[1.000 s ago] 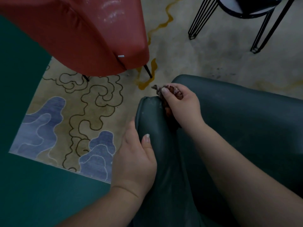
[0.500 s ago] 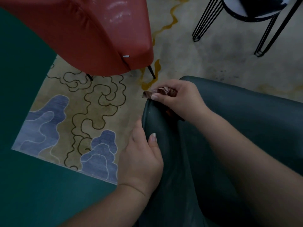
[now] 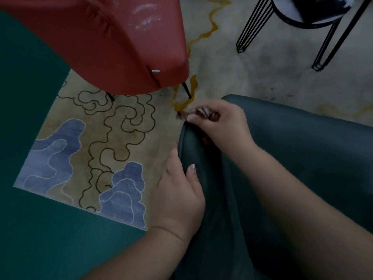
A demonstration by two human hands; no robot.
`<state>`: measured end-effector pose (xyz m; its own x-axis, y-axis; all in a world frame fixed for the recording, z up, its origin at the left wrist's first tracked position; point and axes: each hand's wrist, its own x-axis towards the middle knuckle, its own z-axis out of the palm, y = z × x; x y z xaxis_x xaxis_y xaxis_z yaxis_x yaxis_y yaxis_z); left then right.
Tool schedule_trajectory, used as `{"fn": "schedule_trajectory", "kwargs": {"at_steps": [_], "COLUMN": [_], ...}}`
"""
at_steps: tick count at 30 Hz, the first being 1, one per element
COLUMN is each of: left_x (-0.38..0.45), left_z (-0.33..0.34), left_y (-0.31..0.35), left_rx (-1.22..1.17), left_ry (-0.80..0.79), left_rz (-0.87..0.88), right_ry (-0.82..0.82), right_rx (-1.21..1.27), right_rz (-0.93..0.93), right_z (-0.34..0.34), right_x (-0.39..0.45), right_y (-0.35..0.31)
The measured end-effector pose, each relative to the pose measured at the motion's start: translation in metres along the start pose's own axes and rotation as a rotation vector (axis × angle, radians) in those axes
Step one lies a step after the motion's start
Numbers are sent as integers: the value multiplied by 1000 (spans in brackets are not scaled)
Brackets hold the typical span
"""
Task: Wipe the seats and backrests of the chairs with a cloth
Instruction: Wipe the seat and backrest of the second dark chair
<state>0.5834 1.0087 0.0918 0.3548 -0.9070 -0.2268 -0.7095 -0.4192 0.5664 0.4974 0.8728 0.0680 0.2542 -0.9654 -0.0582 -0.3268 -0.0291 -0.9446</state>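
Patterned rug (image 3: pixel 96 150) beside smooth green chair (image 3: pixel 302 158); right hand (image 3: pixel 224 126) grips crumpled cloth (image 3: pixel 201 114).

Pale floor (image 3: pixel 262 77) carries patterned rug (image 3: pixel 90 148), red chair (image 3: pixel 121 47), black wire-legged stool (image 3: pixel 314 19), possibly table.

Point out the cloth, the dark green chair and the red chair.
cloth (image 3: pixel 203 114): head view, on the bunched part showing between the right hand's fingers.
dark green chair (image 3: pixel 302 150): head view, on the bare upholstery right of the forearm.
red chair (image 3: pixel 113 47): head view, on the middle of its shell.
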Motion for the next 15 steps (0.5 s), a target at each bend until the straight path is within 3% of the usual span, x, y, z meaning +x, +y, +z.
{"fn": "schedule_trajectory", "kwargs": {"at_steps": [4, 6, 10, 15], "left_x": [1, 1, 1, 1], "left_z": [1, 1, 2, 1], "left_y": [-2, -2, -3, -3], "left_rx": [20, 14, 5, -25], "left_ry": [7, 9, 3, 13], "left_rz": [-5, -5, -9, 16], "right_ry": [45, 68, 118, 155], "right_rx": [-61, -93, 11, 0], "right_rz": [-275, -219, 69, -138], "right_z": [5, 8, 9, 6], "right_x": [-43, -32, 5, -52], "right_y": [-1, -1, -4, -1]}}
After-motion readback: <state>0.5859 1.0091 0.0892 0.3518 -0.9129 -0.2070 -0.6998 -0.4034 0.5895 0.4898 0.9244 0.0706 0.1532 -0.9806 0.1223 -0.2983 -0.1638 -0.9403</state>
